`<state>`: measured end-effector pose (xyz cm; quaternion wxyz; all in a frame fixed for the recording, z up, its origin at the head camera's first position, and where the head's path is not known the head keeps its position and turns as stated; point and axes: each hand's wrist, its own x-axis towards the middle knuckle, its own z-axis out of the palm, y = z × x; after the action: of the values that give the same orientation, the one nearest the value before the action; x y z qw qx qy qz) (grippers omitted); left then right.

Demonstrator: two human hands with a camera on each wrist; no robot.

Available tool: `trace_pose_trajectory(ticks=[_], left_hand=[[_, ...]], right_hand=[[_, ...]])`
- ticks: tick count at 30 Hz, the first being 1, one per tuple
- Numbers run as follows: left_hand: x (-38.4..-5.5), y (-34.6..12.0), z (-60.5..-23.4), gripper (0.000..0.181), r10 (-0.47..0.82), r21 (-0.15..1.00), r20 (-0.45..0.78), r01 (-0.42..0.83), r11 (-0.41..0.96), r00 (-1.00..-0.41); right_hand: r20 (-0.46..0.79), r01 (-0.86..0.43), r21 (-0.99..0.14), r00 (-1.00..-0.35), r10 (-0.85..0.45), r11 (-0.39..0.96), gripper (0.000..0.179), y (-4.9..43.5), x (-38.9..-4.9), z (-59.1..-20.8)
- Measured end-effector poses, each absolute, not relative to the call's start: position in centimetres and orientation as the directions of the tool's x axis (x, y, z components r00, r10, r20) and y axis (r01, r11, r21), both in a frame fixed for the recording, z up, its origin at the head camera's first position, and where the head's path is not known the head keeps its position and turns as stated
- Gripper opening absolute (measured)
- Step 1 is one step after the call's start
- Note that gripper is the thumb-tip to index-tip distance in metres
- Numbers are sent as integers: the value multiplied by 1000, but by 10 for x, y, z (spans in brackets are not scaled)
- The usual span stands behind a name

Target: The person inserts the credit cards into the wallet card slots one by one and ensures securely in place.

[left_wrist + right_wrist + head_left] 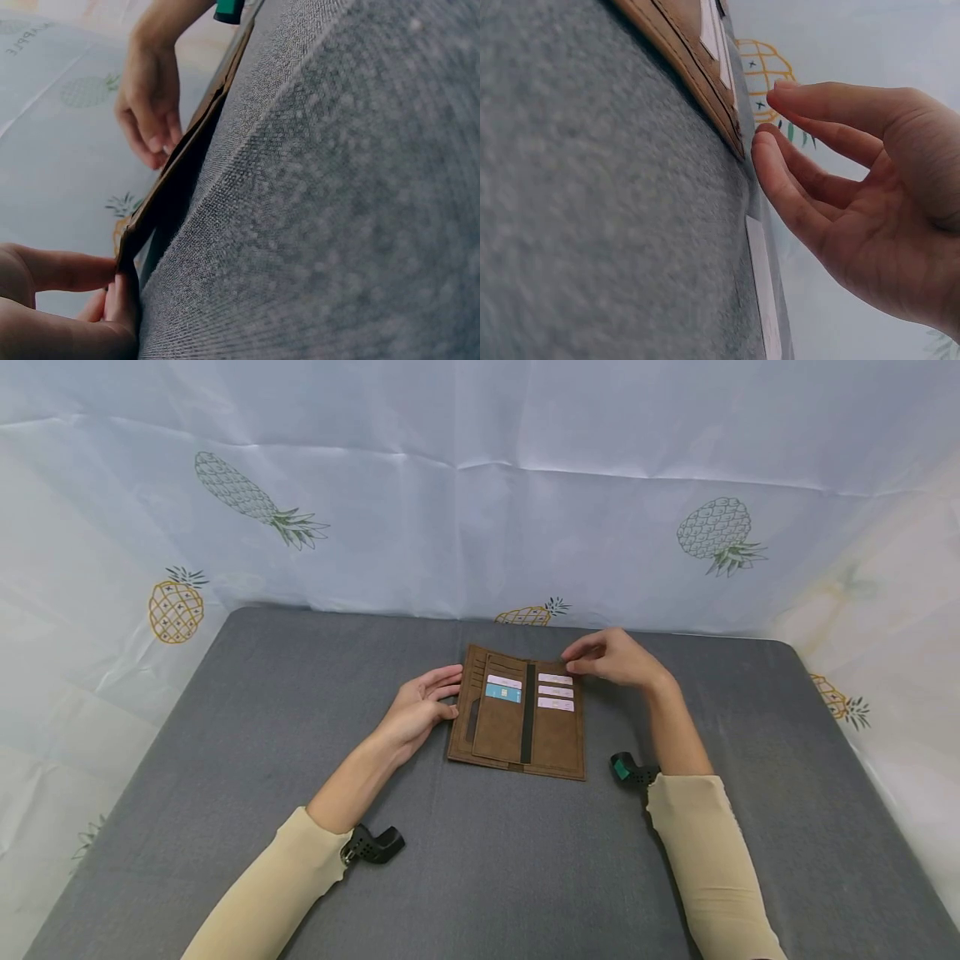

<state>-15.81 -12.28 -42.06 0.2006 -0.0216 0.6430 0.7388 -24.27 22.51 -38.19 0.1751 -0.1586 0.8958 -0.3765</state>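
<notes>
A brown wallet point(498, 739) lies spread open on the grey table, with a dark strap running down its middle. White-topped cards point(556, 692) sit in its right-hand slots. A blue card point(502, 692) with a chip shows in the left slots, below a white one. My left hand point(417, 708) pinches the wallet's left edge between thumb and fingers, and that edge looks slightly raised in the left wrist view. Near the upper right corner is my right hand point(611, 658), its fingers loosely bent. The right wrist view shows those fingers point(791, 184) apart from the wallet, holding nothing.
The grey tabletop point(510, 868) extends around the wallet on all sides. A pale curtain point(450, 535) with pineapple prints hangs along the back and sides. Black wrist cameras point(378, 845) sit at both cuffs. A white strip point(762, 289) shows at the table's far edge.
</notes>
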Motion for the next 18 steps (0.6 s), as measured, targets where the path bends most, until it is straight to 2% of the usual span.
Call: trace_pose_trajectory(ticks=[11, 18], left_hand=[[-158, -123, -421, 79, 268, 942, -291, -325, -90, -919], [-158, -123, -422, 79, 266, 940, -297, -330, -89, -917]], right_hand=[[-188, -105, -711, -924, -332, 695, 44, 245, -243, -378], [-228, -65, -640, -936, -270, 766, 49, 256, -245, -377]])
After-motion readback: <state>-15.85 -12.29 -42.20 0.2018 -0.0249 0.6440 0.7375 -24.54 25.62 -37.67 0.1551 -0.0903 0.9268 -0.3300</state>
